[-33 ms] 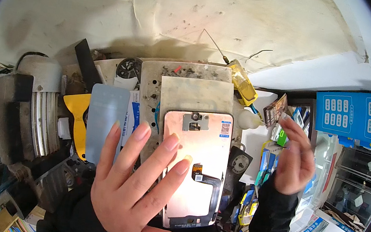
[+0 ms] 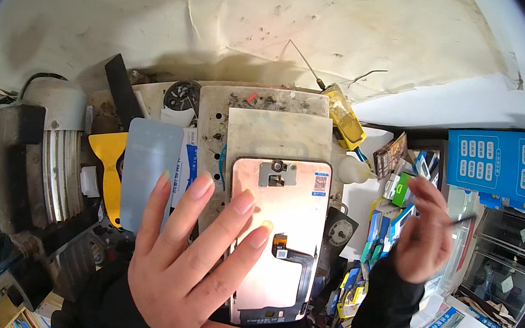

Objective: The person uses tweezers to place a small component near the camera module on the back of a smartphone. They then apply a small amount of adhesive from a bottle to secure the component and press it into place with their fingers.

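Observation:
A phone screen assembly [image 2: 279, 214] lies with its copper-coloured back up, a black flex cable [image 2: 304, 286] curving across its lower part. Fingers spread wide, my left hand [image 2: 188, 275] is over its left side and hides part of that edge. Whether the fingertips press on it, I cannot tell. My right hand [image 2: 423, 246] is raised off to the right, away from the screen, with its fingers curled and somewhat blurred. From it sticks out a thin dark stick-like tool [image 2: 463, 220], whose kind is unclear.
Under the screen is a worn work pad [image 2: 265, 100] with a pale sheet. A grey plate [image 2: 151, 161] and yellow scraper [image 2: 107, 161] lie left, near a dusty lamp-like device [image 2: 60, 154]. Behind stands a yellow tool [image 2: 345, 119]. Small boxes [image 2: 351, 299] crowd the right.
My right hand has turned and shifted slightly right and down, its fingers more curled; the thin dark tool now shows beside it. My left hand and the screen assembly look nearly the same.

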### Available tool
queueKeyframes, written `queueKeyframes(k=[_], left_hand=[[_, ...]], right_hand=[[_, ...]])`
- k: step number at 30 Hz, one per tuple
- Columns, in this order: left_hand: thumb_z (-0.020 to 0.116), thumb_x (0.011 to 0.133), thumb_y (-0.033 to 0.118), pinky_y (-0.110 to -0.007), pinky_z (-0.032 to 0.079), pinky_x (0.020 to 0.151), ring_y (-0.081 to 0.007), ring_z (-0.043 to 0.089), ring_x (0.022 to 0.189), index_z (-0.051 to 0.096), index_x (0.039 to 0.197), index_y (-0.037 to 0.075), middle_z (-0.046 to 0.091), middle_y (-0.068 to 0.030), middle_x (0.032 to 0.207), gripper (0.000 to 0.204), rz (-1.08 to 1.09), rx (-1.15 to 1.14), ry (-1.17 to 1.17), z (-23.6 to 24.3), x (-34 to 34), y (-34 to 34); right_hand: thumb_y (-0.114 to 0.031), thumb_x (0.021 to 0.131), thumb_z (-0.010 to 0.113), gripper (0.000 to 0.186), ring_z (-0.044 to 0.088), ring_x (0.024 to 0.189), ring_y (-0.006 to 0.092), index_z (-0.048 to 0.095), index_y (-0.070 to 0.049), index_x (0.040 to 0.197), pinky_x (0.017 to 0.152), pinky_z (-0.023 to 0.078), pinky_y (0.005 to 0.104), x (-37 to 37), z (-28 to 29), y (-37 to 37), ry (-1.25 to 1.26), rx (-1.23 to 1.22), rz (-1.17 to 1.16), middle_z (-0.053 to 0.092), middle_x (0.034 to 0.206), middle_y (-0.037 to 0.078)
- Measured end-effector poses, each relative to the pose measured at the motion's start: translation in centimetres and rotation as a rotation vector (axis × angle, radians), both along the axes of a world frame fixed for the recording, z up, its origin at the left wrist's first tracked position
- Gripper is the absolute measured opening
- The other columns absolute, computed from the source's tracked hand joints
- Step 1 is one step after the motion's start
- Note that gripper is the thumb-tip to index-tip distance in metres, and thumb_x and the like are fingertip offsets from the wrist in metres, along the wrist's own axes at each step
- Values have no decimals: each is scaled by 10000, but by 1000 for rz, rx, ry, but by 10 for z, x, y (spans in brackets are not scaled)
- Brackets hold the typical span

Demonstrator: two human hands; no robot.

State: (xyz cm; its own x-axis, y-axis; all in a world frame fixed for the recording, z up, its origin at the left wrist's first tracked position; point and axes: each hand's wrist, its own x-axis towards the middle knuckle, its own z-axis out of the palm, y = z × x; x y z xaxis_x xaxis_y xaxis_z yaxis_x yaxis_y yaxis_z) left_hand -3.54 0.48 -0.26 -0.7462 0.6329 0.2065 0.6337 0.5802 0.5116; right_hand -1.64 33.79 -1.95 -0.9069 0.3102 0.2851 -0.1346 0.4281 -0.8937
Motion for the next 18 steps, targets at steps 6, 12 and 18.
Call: queueKeyframes(k=[6, 12, 18], left_hand=[[314, 854, 935, -746, 258, 1143, -548, 390, 1443, 627, 1387, 48, 564, -253, 1465, 1081, 5, -16, 20, -2, -1, 2], [292, 877, 917, -740, 259, 1147, -542, 389, 1449, 635, 1385, 83, 562, -254, 1467, 1036, 5, -36, 22, 0, -4, 3], [281, 971, 808, -673, 278, 1157, -471, 394, 1474, 616, 1439, 92, 535, -156, 1539, 917, -22, -15, 36, 1, -9, 2]], right_hand=[[-501, 1129, 273, 603, 387, 642, 171, 554, -66, 819, 614, 335, 299, 12, 38, -20, 346, -48, 69, 410, 719, 45], [-271, 982, 681, 292, 657, 716, 254, 658, 7, 1069, 584, 499, 347, 12, 32, -51, 190, 107, 319, 666, 883, 154], [-206, 908, 804, 318, 703, 791, 256, 748, 25, 1119, 620, 509, 340, 1, 19, -55, 155, 55, 474, 741, 1014, 169]])
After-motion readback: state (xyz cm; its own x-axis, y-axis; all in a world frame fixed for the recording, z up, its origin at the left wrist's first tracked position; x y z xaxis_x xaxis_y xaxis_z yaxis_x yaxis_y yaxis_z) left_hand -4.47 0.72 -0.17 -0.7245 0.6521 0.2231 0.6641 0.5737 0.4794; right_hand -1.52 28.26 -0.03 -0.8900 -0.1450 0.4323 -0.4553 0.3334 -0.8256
